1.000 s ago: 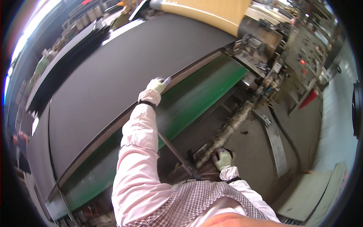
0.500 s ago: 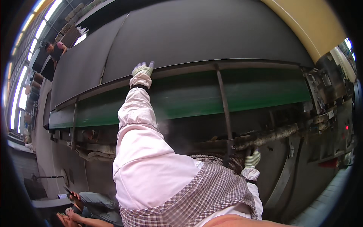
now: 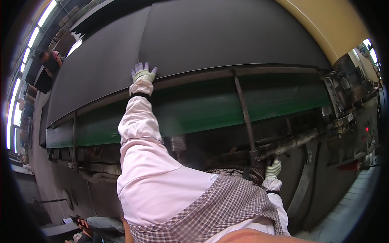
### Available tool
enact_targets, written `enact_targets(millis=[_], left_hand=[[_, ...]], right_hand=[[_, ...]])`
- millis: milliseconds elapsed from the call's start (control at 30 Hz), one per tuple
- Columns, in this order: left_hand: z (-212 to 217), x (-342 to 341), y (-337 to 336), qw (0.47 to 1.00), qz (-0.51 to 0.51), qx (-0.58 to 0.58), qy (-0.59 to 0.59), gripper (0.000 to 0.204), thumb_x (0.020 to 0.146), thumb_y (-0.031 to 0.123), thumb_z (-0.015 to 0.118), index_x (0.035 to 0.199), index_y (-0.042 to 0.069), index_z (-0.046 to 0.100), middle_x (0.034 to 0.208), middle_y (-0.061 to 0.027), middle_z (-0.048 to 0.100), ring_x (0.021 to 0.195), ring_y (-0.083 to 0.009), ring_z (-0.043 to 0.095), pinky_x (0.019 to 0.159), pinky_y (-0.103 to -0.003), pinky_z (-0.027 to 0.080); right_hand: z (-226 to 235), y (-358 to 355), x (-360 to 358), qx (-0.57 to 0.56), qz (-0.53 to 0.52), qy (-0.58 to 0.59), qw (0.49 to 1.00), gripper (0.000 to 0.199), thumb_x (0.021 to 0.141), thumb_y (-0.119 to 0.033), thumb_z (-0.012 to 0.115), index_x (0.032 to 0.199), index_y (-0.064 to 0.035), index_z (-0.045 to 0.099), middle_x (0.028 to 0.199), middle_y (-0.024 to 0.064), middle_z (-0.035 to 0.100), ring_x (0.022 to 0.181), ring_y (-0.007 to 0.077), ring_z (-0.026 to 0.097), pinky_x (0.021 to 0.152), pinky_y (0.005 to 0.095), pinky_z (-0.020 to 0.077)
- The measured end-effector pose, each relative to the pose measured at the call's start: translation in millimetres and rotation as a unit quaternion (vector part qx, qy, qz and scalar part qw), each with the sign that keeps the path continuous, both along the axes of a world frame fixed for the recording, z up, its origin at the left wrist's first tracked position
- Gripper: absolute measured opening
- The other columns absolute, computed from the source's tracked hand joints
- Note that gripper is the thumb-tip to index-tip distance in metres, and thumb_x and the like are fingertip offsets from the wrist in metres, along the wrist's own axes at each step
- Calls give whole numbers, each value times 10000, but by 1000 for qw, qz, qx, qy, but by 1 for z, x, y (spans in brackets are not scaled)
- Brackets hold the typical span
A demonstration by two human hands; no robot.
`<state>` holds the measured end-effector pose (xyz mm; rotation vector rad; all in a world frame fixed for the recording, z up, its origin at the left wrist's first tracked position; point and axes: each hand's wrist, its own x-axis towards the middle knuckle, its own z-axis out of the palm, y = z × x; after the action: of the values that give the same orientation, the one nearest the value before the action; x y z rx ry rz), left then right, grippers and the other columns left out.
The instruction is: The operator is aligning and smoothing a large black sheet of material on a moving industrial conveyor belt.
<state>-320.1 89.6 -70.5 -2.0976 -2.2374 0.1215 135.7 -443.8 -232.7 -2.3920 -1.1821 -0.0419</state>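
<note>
My left hand [image 3: 143,75], in a pale glove with purple-grey fingertips, is stretched out over the near edge of a wide dark sheet [image 3: 227,36]. Its fingers are spread flat beside the seam where this sheet meets a second dark sheet [image 3: 93,69] to the left. My right hand [image 3: 273,169], also gloved, hangs low by my right side near a worn horizontal pipe [image 3: 293,146]. Its fingertips are dark and partly lost against the machine, so whether they grip anything cannot be made out.
Below the sheets runs a green belt [image 3: 194,111] behind a metal rail, crossed by an upright bar [image 3: 244,109]. A big yellow roller [image 3: 328,26] curves at the far right. One person [image 3: 50,62] stands at the far left; another sits low left, a phone-like object in hand [image 3: 83,223].
The seam between the dark sheets has shifted right and now meets my left hand. That hand sits slightly further left, fingers more spread. My right hand stays low near the pipe.
</note>
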Motion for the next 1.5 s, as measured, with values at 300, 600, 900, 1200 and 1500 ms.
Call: enact_targets(millis=[300, 600, 900, 1200, 1500], left_hand=[[-25, 50, -9, 975, -178, 12, -133, 622, 976, 508, 302, 1415, 78, 399, 1482, -144, 361, 1370, -285, 336, 1139, -369, 265], [-17, 177, -22, 938, -344, -5, -32, 531, 1001, 413, 245, 1369, 95, 458, 1453, -115, 414, 1348, -264, 376, 1140, -366, 264], [36, 336, -46, 948, -269, -163, -54, 779, 936, 646, 211, 1260, 38, 575, 1325, -158, 540, 1255, -306, 483, 1060, -403, 362], [36, 436, -63, 922, -365, -113, -63, 851, 859, 737, 351, 1370, 67, 470, 1446, -145, 413, 1353, -301, 366, 1114, -396, 298], [-14, 251, -6, 931, -308, 55, -190, 671, 905, 585, 449, 1414, 150, 418, 1477, -145, 367, 1386, -333, 292, 1135, -445, 237]], right_hand=[[2, 2, -3, -12, -7, -7, 1000, 253, 799, -241, 612, 971, -56, 619, 893, 191, 627, 804, 399, 587, 704, 502, 469], [17, 7, -7, 52, 36, -2, 998, 243, 771, -215, 610, 946, -46, 610, 901, 194, 627, 829, 403, 581, 746, 504, 463], [14, 5, -5, 47, 23, 38, 998, 230, 760, -225, 627, 922, -62, 617, 866, 184, 625, 811, 386, 579, 721, 500, 444], [26, 8, -2, 55, 41, 67, 995, 178, 758, -212, 610, 856, -64, 608, 804, 171, 618, 775, 381, 580, 698, 506, 450], [33, 8, -7, 66, 28, 50, 996, 200, 737, -193, 639, 884, -65, 592, 787, 185, 595, 753, 390, 574, 666, 488, 450]])
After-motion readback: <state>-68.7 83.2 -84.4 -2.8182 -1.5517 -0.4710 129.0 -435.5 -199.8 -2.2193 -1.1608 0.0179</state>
